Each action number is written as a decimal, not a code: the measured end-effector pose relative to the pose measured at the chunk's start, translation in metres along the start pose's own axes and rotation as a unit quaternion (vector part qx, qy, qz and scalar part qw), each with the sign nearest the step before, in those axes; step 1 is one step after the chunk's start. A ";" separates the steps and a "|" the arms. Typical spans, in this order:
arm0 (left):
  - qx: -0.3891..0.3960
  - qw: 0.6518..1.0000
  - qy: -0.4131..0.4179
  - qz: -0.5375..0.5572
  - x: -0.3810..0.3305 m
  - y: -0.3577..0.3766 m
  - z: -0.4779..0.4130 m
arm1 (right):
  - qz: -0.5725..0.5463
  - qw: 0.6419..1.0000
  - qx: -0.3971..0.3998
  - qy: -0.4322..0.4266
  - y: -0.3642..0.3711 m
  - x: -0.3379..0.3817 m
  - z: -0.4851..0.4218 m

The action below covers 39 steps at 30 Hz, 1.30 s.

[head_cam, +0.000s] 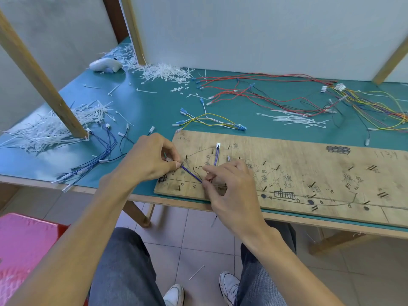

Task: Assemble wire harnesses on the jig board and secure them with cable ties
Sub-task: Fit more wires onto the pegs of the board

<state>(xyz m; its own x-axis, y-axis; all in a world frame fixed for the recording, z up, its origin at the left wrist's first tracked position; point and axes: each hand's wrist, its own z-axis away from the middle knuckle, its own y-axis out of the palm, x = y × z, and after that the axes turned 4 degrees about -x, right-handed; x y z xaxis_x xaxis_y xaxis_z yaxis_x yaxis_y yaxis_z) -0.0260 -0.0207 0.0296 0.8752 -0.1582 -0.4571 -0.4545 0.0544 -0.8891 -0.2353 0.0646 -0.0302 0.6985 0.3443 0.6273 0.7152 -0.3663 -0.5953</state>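
Head cam is showing my left hand [152,160] pinching one end of the purple wire [191,173] beside a nail [186,156] on the jig board [309,164], centre-left of frame; right hand [231,188] is pinching it further along; tugging too hard, I'm risking it popping loose.

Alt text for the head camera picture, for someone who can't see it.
A person's left hand and right hand pinch a blue wire taut across the left end of a wooden jig board on a green table. White cable ties and red, yellow and blue wire bundles lie scattered behind.
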 end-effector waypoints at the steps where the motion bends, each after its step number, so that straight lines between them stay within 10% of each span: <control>1: 0.000 1.000 -0.004 0.001 0.000 0.000 0.000 | -0.009 1.000 -0.001 0.009 -0.003 -0.002 -0.001; 17: -0.044 0.994 0.084 -0.054 -0.006 0.002 0.012 | 0.050 0.998 -0.013 -0.024 -0.008 -0.016 0.005; 25: -0.067 0.956 0.274 -0.083 -0.033 0.026 0.031 | -0.070 0.995 -0.074 0.025 -0.030 -0.010 0.000; 39: -0.038 0.971 0.205 -0.114 -0.041 0.030 0.030 | 0.074 0.994 0.076 -0.010 -0.055 -0.044 -0.032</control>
<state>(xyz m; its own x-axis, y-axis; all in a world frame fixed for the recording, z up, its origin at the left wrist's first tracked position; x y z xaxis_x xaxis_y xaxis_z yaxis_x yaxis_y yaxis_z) -0.0704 0.0173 0.0209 0.8217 -0.5386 -0.1862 -0.2807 -0.0982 -0.9548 -0.3063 0.0416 -0.0091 0.7955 0.3146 0.5178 0.5991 -0.2805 -0.7500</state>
